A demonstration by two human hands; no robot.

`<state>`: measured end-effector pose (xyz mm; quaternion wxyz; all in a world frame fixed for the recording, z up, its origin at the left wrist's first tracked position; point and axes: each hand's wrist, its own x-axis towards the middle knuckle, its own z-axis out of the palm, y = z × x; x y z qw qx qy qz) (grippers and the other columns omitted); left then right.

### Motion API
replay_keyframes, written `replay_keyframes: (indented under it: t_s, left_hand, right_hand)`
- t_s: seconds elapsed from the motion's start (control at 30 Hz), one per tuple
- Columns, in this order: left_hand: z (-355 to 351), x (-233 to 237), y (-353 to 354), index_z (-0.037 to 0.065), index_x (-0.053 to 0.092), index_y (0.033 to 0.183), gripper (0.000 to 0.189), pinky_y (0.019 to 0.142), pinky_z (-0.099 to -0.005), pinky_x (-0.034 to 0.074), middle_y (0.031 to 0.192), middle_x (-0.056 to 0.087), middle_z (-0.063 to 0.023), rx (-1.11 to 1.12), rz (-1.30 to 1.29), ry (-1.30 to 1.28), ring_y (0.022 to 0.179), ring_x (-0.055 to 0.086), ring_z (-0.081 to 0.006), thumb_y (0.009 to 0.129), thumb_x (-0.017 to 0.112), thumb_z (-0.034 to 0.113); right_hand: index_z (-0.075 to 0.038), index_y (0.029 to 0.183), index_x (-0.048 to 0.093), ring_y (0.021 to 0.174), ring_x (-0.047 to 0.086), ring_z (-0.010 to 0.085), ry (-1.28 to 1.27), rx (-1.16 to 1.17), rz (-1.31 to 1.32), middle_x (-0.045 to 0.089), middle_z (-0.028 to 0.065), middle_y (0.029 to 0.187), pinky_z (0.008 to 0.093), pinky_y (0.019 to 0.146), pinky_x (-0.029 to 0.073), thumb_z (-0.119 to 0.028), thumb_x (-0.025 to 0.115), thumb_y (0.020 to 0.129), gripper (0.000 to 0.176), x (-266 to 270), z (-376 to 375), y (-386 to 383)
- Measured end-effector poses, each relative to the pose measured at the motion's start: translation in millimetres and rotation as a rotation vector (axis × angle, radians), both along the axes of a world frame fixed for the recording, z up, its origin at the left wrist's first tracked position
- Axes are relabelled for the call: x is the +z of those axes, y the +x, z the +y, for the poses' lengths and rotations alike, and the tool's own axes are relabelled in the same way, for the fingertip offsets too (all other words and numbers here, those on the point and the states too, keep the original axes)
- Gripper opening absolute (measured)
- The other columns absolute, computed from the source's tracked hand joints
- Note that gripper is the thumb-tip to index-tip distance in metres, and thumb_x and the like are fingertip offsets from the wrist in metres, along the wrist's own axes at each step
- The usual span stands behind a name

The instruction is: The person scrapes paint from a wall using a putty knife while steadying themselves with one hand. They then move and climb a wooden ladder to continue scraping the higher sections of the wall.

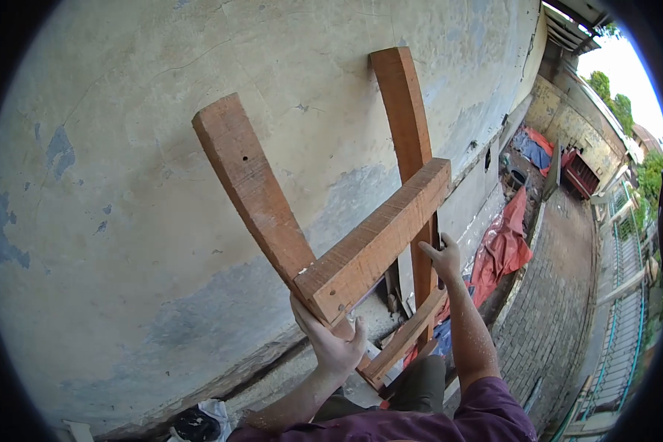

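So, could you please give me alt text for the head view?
A wooden frame of two uprights and crossbars is held before a weathered wall, left hand gripping the near upright, right hand the far one. A brick lane lies to the right.

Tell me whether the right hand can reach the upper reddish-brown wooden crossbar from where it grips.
Probably yes: the right hand grips the curved wooden upright just below the end of the upper reddish-brown wooden crossbar, with nothing between them.

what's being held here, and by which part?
Both hands hold a wooden frame: left hand grips the left upright just below the upper crossbar, right hand the right upright between the two crossbars.
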<state>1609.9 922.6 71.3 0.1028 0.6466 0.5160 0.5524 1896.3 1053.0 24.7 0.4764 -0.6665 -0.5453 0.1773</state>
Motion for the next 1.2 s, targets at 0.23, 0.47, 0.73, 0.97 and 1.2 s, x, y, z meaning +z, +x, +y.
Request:
replay_keyframes:
  t_s: [0.23,0.47,0.73,0.97,1.2]
  left_hand:
    - [12.0,-27.5,20.3,-0.01,0.027,0.129,0.064,0.092,-0.0376,0.042,0.124,0.045,-0.0255,0.167,-0.374,-0.003,0.111,0.052,-0.0283,0.079,0.065,0.002]
    - [20.4,-20.9,17.4,-0.009,0.036,0.122,0.049,0.088,-0.0382,0.045,0.109,0.057,-0.0221,0.566,-0.05,-0.002,0.101,0.059,-0.0302,0.08,0.06,0.001]
    - [21.9,-40.9,11.3,-0.007,0.045,0.118,0.046,0.09,-0.0422,0.043,0.105,0.059,-0.0219,0.69,0.103,-0.037,0.102,0.058,-0.0366,0.077,0.062,0.007]
    - [33.9,-13.0,10.3,-0.002,0.04,0.128,0.065,0.101,-0.0472,0.034,0.125,0.046,-0.0234,0.728,0.3,-0.03,0.119,0.044,-0.0414,0.074,0.068,0.022]
    - [35.7,34.4,26.6,0.0,0.054,0.114,0.05,0.081,-0.0391,0.05,0.101,0.065,-0.0154,0.742,0.241,0.05,0.092,0.064,-0.0346,0.07,0.068,0.018]
  right_hand:
    - [0.001,0.095,0.062,0.052,0.044,0.0026,-0.171,0.255,0.593,0.05,-0.0037,0.058,0.0212,0.046,0.034,-0.014,0.075,0.074,0.028,19.9,4.5,38.7]
    - [0.002,0.109,0.058,0.077,0.06,0.008,-0.191,0.686,0.643,0.066,0.0035,0.09,0.0217,0.066,0.049,-0.002,0.076,0.07,0.043,58.9,73.9,39.3]
    - [0.001,0.108,0.058,0.09,0.059,0.0103,-0.435,0.767,0.599,0.064,0.0045,0.098,0.0272,0.079,0.048,-0.001,0.072,0.074,0.037,54.4,76.5,43.6]
    - [0.0,0.107,0.057,0.086,0.06,0.0128,-0.461,0.812,0.56,0.064,0.0046,0.096,0.0287,0.076,0.049,-0.002,0.07,0.075,0.034,57.6,86.3,42.8]
    - [-0.002,0.103,0.059,0.081,0.06,0.0111,-0.619,0.748,0.589,0.064,0.0035,0.091,0.0278,0.07,0.049,-0.006,0.069,0.079,0.027,61.4,79.0,48.6]
